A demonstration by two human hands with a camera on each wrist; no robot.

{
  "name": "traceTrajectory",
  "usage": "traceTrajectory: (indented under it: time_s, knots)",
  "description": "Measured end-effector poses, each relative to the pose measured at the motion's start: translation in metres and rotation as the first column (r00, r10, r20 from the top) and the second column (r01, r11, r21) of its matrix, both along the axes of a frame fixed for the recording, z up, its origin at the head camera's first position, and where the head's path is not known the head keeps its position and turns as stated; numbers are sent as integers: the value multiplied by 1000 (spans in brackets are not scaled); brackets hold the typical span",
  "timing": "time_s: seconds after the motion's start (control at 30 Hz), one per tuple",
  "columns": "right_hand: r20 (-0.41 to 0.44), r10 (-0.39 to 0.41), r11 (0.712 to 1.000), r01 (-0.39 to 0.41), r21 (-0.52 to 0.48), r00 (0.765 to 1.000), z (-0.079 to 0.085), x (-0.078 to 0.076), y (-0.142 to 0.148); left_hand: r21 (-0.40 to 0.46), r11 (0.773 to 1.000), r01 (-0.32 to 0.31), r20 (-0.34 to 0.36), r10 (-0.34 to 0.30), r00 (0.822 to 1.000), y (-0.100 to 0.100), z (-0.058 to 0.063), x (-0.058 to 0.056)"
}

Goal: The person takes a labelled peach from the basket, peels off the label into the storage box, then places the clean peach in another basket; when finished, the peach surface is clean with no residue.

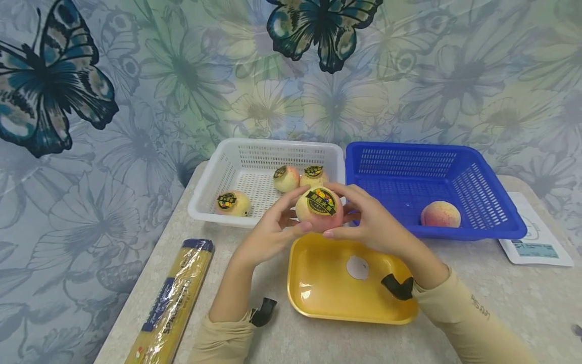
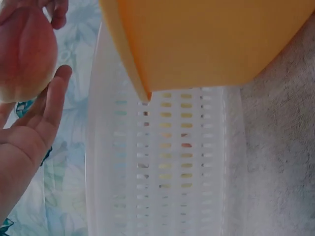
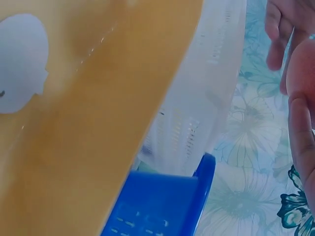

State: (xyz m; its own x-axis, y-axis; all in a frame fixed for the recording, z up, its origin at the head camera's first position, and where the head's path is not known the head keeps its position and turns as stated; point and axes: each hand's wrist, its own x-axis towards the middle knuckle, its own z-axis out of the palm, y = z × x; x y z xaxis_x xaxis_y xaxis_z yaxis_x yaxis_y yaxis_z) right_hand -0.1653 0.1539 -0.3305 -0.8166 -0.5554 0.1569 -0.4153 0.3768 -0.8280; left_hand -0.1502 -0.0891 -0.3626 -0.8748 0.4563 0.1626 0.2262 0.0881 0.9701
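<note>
A peach point(image 1: 319, 215) with a black and gold label facing up is held between both hands above a yellow tray point(image 1: 327, 283). My left hand point(image 1: 269, 233) grips its left side with thumb and fingers. On the other side my right hand point(image 1: 375, 222) holds it the same way, thumb near the bottom. In the left wrist view the peach point(image 2: 24, 56) shows its pink side and crease; in the right wrist view only part of the peach point(image 3: 302, 73) is in frame. A round whitish paper piece point(image 1: 357, 267) lies in the tray.
Behind on the left, a white basket point(image 1: 213, 167) holds several labelled peaches. Beside it, a blue basket point(image 1: 409, 189) contains one peach point(image 1: 440, 214) with no label showing. A scale point(image 1: 536, 247) stands at the far right; a yellow spaghetti packet point(image 1: 175, 298) lies at left.
</note>
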Motion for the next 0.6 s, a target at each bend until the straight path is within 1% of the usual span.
traceTrajectory:
  time_s: [0.17,0.27,0.43,0.6]
  knots:
    - [39,26,999,-25,-20,999,0,1,0,109,994,32,53,-38,998,3,0,0]
    - [29,29,999,-29,-21,999,3,3,4,133,990,36,39,-42,998,3,-1,0]
    - [-53,11,999,-14,-45,999,7,5,9,122,992,32,9,-33,999,3,0,0]
    - [-74,-4,999,1,-46,997,6,7,9,58,998,9,-3,-9,1000,5,2,1]
